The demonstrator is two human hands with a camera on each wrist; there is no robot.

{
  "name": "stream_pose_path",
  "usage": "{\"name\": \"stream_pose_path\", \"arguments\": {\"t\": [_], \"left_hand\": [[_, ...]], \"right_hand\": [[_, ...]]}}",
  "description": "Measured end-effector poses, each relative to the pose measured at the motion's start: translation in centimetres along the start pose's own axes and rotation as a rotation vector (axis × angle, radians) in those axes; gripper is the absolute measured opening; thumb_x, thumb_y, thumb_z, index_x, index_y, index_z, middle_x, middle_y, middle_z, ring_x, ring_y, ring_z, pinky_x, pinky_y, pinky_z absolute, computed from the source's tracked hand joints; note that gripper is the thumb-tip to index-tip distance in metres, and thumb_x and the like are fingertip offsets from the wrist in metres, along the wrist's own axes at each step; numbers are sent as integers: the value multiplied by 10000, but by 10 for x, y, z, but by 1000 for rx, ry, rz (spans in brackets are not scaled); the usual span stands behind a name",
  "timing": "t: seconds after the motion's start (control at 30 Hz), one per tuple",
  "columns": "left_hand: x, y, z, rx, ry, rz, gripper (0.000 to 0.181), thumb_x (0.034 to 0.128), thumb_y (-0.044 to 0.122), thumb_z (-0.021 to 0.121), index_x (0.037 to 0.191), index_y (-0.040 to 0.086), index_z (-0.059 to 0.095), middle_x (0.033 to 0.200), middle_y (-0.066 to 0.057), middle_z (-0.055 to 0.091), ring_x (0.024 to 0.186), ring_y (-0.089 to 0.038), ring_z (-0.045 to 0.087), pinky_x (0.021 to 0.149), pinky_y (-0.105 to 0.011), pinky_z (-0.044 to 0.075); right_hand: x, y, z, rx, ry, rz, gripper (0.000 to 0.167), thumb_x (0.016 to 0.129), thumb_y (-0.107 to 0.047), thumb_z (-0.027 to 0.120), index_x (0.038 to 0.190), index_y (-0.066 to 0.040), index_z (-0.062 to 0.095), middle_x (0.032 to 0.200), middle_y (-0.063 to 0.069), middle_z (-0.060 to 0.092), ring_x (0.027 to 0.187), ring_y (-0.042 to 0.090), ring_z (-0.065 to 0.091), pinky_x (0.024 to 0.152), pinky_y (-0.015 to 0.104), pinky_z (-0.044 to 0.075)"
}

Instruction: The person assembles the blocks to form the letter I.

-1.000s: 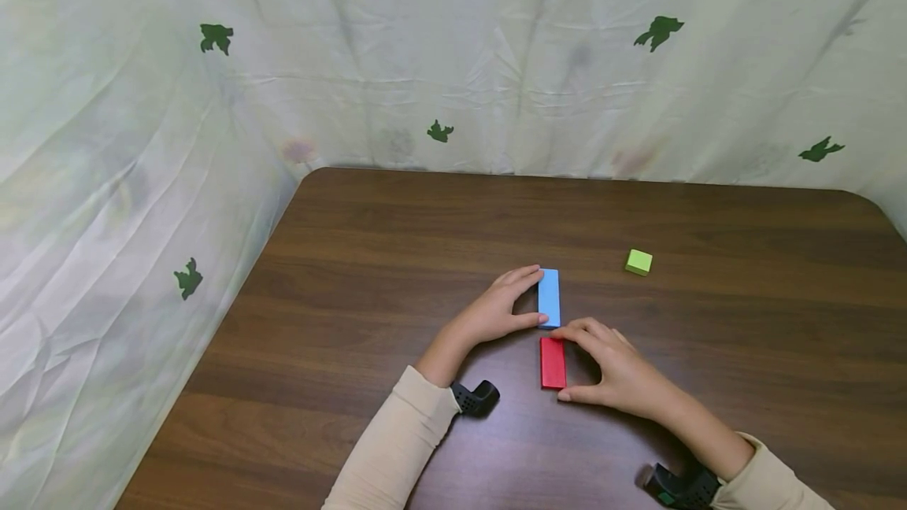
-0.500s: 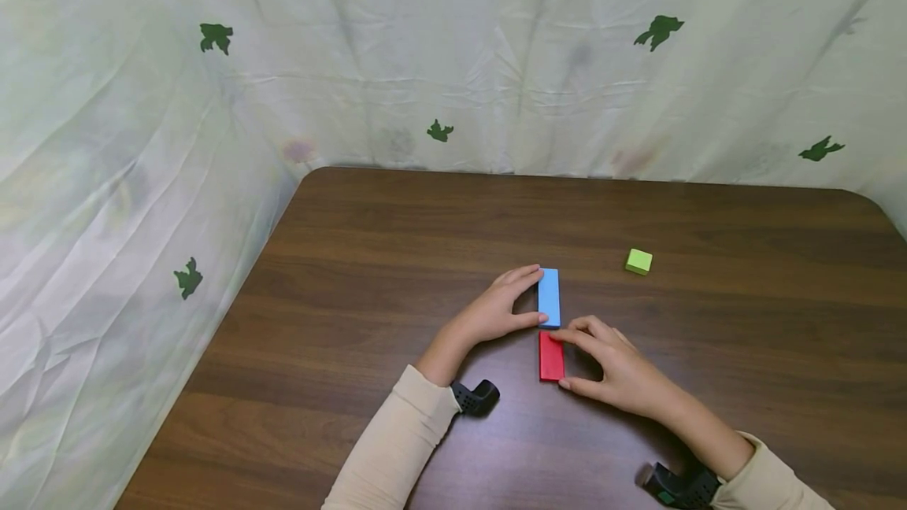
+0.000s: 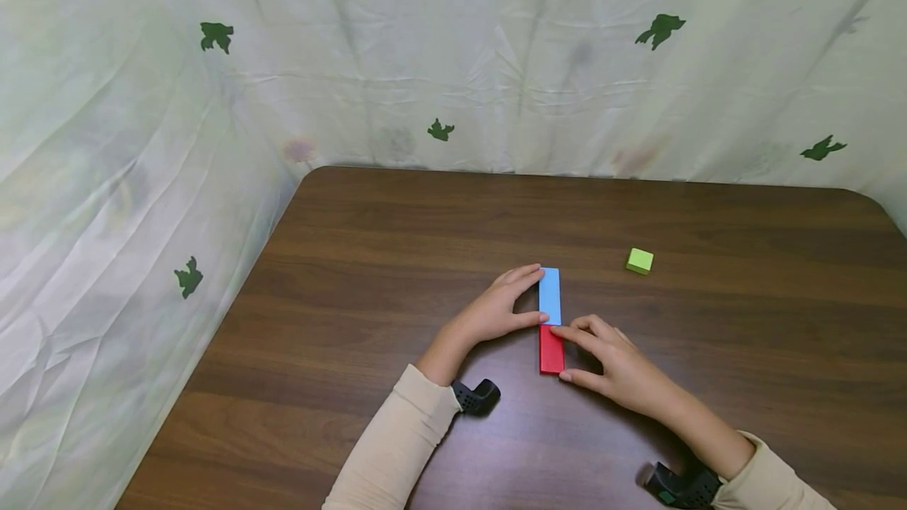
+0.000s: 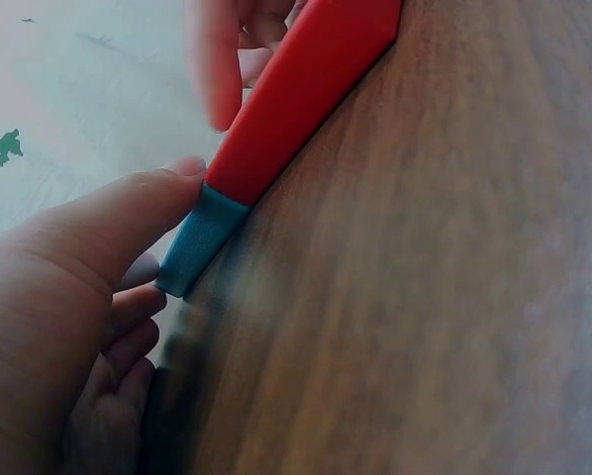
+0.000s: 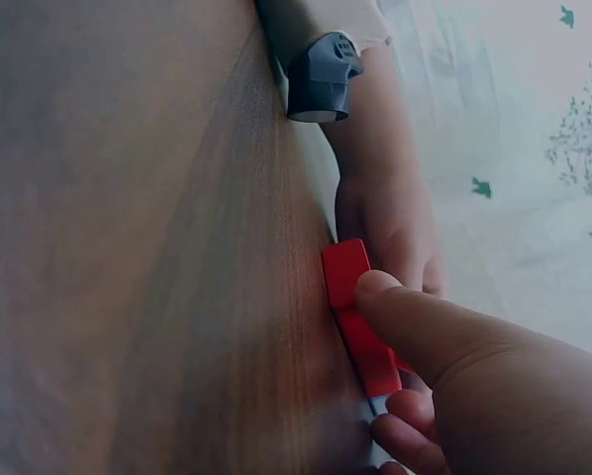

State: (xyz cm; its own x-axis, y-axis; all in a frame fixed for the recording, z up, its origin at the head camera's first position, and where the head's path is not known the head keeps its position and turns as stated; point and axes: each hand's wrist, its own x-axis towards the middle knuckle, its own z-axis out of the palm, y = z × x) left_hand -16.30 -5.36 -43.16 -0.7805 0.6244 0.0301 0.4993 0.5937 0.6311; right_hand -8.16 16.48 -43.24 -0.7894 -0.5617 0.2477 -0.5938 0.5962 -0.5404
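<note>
In the head view the blue block (image 3: 551, 293) lies flat, pinched between thumb and fingers of my left hand (image 3: 489, 313) at its left side. End to end with it, on the near side, is the red block (image 3: 551, 354). My right hand (image 3: 620, 368) grips the red one from the right, a finger near its far end and the thumb at its near corner. The left wrist view shows the red block (image 4: 301, 99) meeting the blue block (image 4: 205, 237), my left thumb beside the joint. My right thumb rests on the red block's end (image 5: 345, 267) in the right wrist view.
A small light-green block (image 3: 639, 260) sits farther back and to the right on the brown wooden table (image 3: 397, 219). A pale curtain (image 3: 354, 46) with dark green leaf-like patches stands behind the table and along its left side.
The red block has slid away from the person, with my right thumb following, closing the gap to the blue block. My left hand and the blue block have stayed in place.
</note>
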Motion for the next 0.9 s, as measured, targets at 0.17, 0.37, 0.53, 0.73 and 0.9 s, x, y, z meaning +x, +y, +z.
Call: {"name": "stream_pose_path", "arguments": {"t": [0.17, 0.37, 0.53, 0.73, 0.9], "left_hand": [[0, 1, 0, 6, -3, -4, 686, 844, 403, 598, 1407, 132, 316, 1443, -13, 267, 1318, -194, 193, 1044, -360, 203], [-1, 0, 0, -11, 7, 0, 685, 850, 412, 585, 1412, 143, 302, 1450, -9, 253, 1322, -190, 182, 1044, -373, 203], [-3, -3, 3, -67, 83, 8, 608, 890, 379, 536, 1403, 131, 324, 1441, -8, 273, 1311, -170, 211, 1035, -383, 224], [-7, -1, 7, -104, 210, 36, 528, 921, 318, 499, 1378, 88, 366, 1415, -16, 323, 1295, -144, 251, 1031, -362, 239], [-12, 1, 9, -85, 254, 52, 526, 924, 315, 494, 1373, 72, 368, 1409, -19, 334, 1289, -138, 262, 1033, -345, 236]], "right_hand": [[0, 0, 0, -1, 0, 1, 573, 745, -334, 727, 1259, -165, 538, 1076, -53, 449, 910, 119, 443, 752, 370, 406], [0, 0, 0, -5, 1, 4, 574, 741, -328, 732, 1257, -167, 539, 1070, -58, 448, 903, 110, 439, 744, 360, 405], [0, 0, 0, -9, 2, 5, 567, 736, -324, 736, 1246, -162, 547, 1070, -49, 452, 908, 112, 443, 744, 360, 409], [0, 0, 1, -13, 9, -1, 557, 736, -323, 737, 1235, -157, 555, 1068, -45, 457, 910, 111, 444, 744, 359, 410], [0, 0, 1, -10, 7, 1, 560, 738, -333, 733, 1241, -164, 551, 1073, -50, 456, 908, 105, 441, 737, 350, 412]]}}
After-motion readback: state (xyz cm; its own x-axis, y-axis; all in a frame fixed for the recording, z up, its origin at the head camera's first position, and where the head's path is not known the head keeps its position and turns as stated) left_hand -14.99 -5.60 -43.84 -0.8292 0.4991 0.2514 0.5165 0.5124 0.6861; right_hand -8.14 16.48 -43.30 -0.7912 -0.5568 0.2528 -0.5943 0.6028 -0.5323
